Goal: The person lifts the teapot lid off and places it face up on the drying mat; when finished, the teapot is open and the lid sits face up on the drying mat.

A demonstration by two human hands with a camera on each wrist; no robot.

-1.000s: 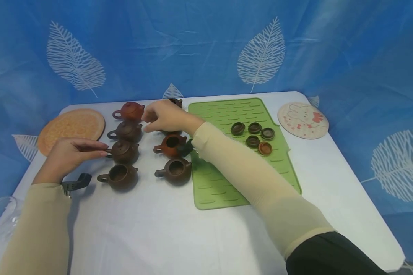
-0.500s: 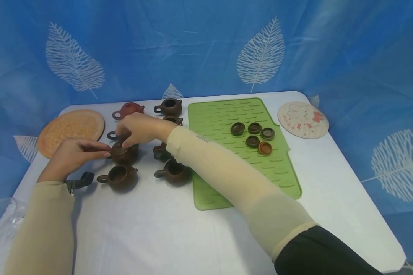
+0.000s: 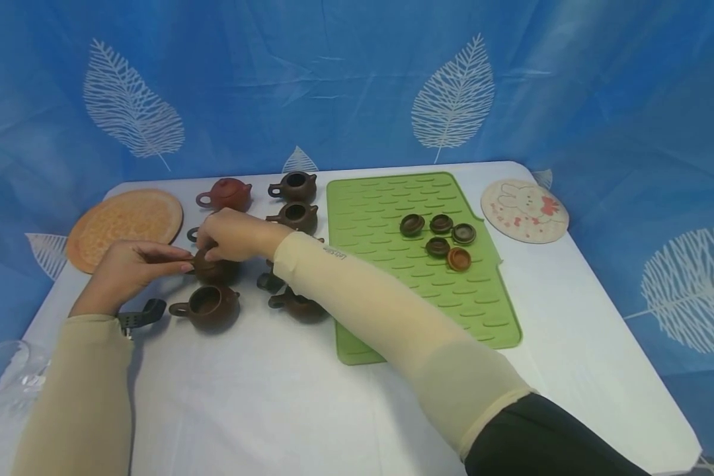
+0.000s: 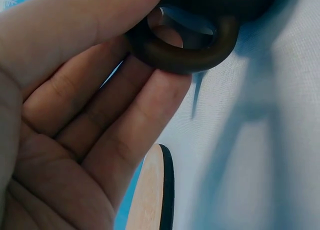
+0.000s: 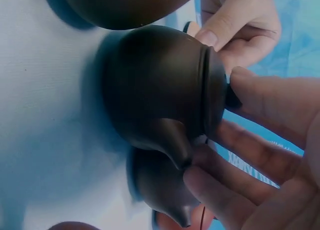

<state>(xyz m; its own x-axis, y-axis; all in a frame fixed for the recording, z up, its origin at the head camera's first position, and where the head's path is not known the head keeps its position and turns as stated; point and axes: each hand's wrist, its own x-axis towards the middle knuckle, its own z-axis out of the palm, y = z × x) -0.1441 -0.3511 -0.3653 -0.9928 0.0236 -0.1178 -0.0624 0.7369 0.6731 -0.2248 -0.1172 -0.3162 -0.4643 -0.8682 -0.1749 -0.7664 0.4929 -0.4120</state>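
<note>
Behind everything, a blue curtain (image 3: 309,79) printed with white leaves. In front, a white-covered desk (image 3: 262,410); right of its middle, a green ridged mat (image 3: 381,294). Over the mat's near-left part, a pale right sleeve (image 3: 393,330) — in the way, hiding most of the third pot in the right column and part of the front pot (image 3: 300,309). Far left, a round pizza-like board (image 3: 125,228); far right, a smaller rabbit mat (image 3: 523,210). Left grip (image 3: 133,268) pinched on the handle of a brown teapot (image 3: 223,272), upright on the desk, third from the back in the left column. Right grip (image 3: 238,233) clamped about that pot's lid (image 5: 216,90) — and mostly covering the dark teapot (image 5: 160,182) just behind. Farthest back there, a red lidded teapot (image 3: 231,193); nearest, an open brown pot (image 3: 211,316). Smallest, on the mat: five loose lids (image 3: 437,247) clustered together.
</note>
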